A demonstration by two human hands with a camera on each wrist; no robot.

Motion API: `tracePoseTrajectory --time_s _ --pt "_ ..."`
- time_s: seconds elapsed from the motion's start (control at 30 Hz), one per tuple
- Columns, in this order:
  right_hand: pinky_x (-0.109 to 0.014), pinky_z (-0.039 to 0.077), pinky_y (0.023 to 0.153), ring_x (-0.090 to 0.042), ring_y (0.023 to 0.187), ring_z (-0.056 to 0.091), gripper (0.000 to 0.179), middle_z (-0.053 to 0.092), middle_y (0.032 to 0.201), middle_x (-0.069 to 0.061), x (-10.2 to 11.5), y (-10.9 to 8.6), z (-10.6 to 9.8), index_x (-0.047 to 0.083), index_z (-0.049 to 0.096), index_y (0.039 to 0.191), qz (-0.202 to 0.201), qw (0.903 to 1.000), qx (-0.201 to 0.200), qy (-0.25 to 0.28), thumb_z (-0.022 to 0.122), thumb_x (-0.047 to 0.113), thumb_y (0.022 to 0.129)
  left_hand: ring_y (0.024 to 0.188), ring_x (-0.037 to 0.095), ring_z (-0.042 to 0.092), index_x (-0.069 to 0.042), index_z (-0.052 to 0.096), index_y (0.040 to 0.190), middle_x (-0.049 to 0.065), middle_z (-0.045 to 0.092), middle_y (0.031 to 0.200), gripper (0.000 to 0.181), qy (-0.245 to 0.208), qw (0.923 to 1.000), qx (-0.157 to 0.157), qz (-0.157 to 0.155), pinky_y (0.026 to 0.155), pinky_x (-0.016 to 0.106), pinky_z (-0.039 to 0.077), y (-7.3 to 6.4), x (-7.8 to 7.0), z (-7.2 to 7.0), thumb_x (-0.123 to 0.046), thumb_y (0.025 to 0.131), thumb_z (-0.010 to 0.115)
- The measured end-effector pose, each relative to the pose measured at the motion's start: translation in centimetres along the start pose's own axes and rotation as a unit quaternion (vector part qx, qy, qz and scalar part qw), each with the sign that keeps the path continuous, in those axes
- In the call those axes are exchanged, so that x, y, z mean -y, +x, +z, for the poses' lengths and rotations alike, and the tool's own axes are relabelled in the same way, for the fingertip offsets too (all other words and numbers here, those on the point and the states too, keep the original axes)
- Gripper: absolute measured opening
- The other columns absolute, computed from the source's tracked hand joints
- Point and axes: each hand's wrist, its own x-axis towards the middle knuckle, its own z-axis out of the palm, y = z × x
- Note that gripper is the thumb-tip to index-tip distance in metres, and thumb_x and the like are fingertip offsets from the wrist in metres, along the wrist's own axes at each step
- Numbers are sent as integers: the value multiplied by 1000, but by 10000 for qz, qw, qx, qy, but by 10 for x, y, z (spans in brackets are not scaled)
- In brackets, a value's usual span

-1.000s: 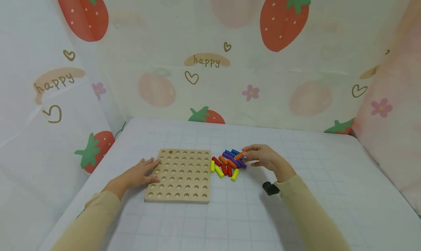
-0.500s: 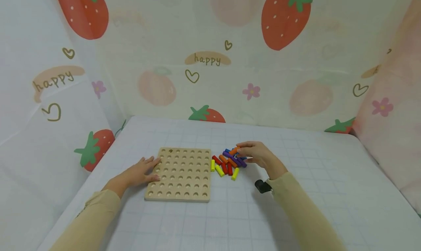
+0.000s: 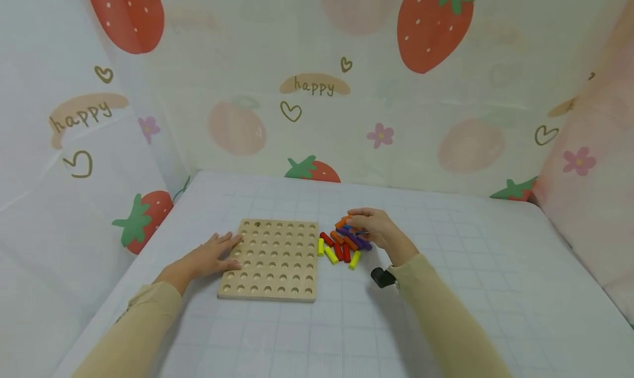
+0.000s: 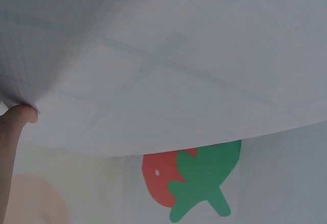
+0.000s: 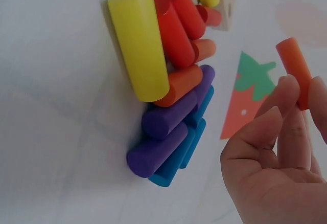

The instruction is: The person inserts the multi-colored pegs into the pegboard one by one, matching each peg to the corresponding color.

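Note:
My right hand [image 3: 375, 228] pinches an orange peg [image 5: 296, 73] between thumb and fingertips, above the far side of a pile of coloured pegs. In the right wrist view, yellow [image 5: 138, 45], red [image 5: 176, 32], purple [image 5: 158, 150] and blue pegs [image 5: 176, 157] lie close together beneath that hand. My left hand [image 3: 208, 257] rests at the left edge of a square wooden board [image 3: 277, 259] with rows of round holes, its fingers extended over the edge. The left wrist view catches only one digit of the left hand [image 4: 20, 116] at its edge.
The pegs lie right beside the board's right edge on a white gridded cloth [image 3: 446, 301]. A strawberry-patterned curtain [image 3: 411, 119] stands behind the table and along both sides. A small black device [image 3: 382, 277] hangs at the right sleeve cuff.
My right hand has moved left over the pile, toward the board, carrying the orange peg. The left hand stays in place on the board. The head view has tilted slightly.

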Motion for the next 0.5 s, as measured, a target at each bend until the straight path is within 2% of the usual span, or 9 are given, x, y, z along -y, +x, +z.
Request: tracePoseTrajectory --time_s 0.13,0.5 --pt "-35 45 84 -21 86 59 40 65 105 -5 3 1 6 3 58 132 27 10000 -67 27 65 13 94 138 58 6 -1 27 151 32 18 153 92 5 10000 28 7 104 72 15 -2 0 0 -57 87 61" --pt "-34 46 84 -24 93 60 37 65 117 -9 9 12 18 5 60 130 109 9998 -153 105 66 11 94 138 58 6 -1 27 151 33 19 153 90 27 9999 -33 119 103 73 14 -2 -1 -1 -56 89 61"
